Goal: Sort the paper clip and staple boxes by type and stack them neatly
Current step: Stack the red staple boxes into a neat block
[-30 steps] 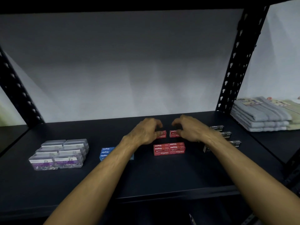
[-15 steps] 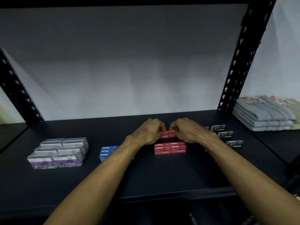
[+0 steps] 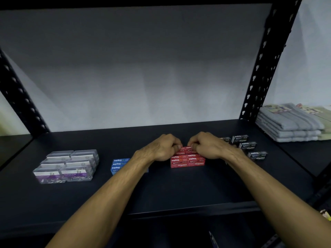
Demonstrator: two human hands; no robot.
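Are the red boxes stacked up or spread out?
Stacked. The red boxes sit in layers, and both hands hold the top ones.

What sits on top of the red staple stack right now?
Two red boxes lie side by side on the red staple stack, pinched by the left hand and right hand. Their outer ends are covered by the fingers.
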